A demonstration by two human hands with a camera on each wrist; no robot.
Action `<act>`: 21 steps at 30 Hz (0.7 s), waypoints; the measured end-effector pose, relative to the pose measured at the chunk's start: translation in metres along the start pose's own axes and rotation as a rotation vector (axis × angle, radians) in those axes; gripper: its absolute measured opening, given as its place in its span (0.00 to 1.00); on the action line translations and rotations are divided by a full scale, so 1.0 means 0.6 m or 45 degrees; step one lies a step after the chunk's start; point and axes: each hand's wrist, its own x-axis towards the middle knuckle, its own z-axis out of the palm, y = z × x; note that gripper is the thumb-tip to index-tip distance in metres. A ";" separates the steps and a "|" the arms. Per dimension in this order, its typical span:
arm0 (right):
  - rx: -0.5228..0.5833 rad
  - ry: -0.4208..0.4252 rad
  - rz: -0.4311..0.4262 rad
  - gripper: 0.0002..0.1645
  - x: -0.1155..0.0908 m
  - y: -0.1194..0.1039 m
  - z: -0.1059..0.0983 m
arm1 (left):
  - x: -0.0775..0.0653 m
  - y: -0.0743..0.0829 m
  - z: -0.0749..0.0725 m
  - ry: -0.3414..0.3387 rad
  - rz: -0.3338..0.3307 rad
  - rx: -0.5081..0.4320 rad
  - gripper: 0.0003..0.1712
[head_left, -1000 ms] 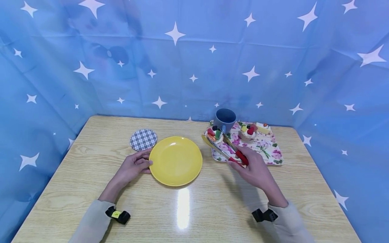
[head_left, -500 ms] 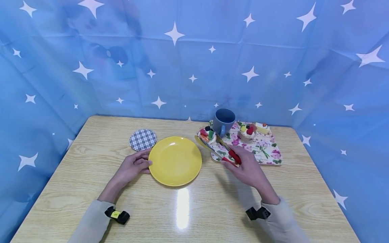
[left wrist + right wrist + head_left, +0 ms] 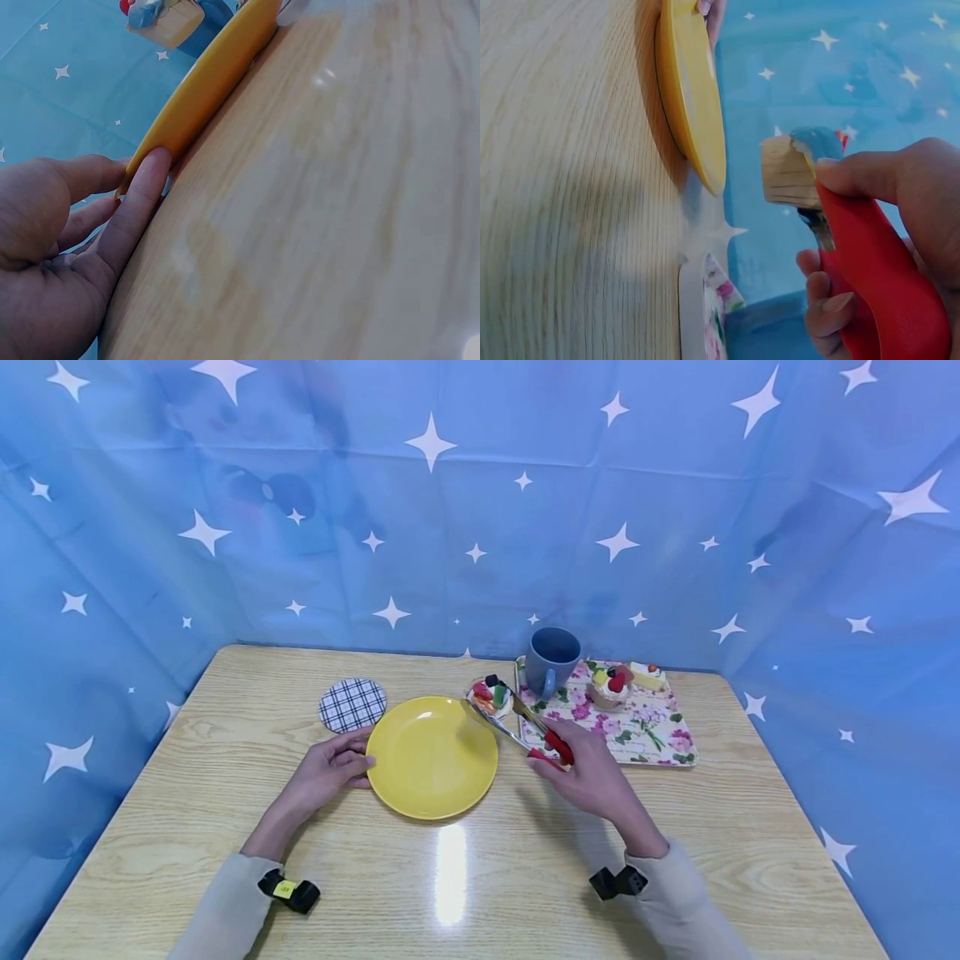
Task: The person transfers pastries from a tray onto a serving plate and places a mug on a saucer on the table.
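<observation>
My left hand [image 3: 328,774] pinches the left rim of a round yellow plate [image 3: 432,768], which rests on the table. In the left wrist view, fingers lie on both sides of the plate's rim [image 3: 202,82]. My right hand [image 3: 592,772] grips a pair of tongs with red handles [image 3: 877,277] and metal arms. Between the tongs' tips sits a fruit-topped cupcake [image 3: 489,695], its white cream dotted with red, green and black pieces. The cupcake [image 3: 789,176] is held up off the table and overlaps the plate's upper right rim in the head view.
A flower-patterned tray [image 3: 675,739] lies at the right, bearing a blue mug [image 3: 553,660], another cupcake [image 3: 611,689] and a cake slice [image 3: 648,677]. Left of the plate's far side is a round checked coaster [image 3: 352,705]. A blue starry curtain [image 3: 480,510] hangs behind the table [image 3: 360,893].
My right hand has moved left with the tongs, carrying the cupcake from over the tray's left edge to the plate's upper right rim. The left hand and plate have stayed put.
</observation>
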 end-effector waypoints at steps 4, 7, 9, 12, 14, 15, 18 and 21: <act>0.008 -0.015 -0.008 0.39 0.003 -0.006 0.005 | 0.000 0.001 0.000 0.002 -0.005 -0.004 0.36; 0.013 -0.030 0.008 0.39 0.004 -0.010 0.007 | 0.000 0.000 -0.001 -0.001 0.000 -0.001 0.36; 0.010 -0.038 0.021 0.39 0.005 -0.012 0.009 | 0.000 -0.001 -0.001 -0.004 0.006 0.000 0.36; 0.002 -0.050 0.048 0.40 0.005 -0.016 0.013 | 0.000 -0.002 -0.001 -0.004 0.011 0.002 0.35; 0.003 -0.056 0.062 0.41 0.006 -0.018 0.016 | 0.000 -0.002 -0.001 -0.002 0.010 0.004 0.35; 0.002 -0.058 0.067 0.41 0.007 -0.019 0.017 | 0.001 -0.002 -0.001 0.000 0.007 0.005 0.35; 0.003 -0.057 0.061 0.40 0.009 -0.022 0.021 | 0.000 0.000 0.000 0.010 -0.006 0.001 0.35; 0.008 -0.055 0.027 0.39 0.013 -0.024 0.024 | -0.001 0.003 0.001 0.010 -0.004 0.002 0.35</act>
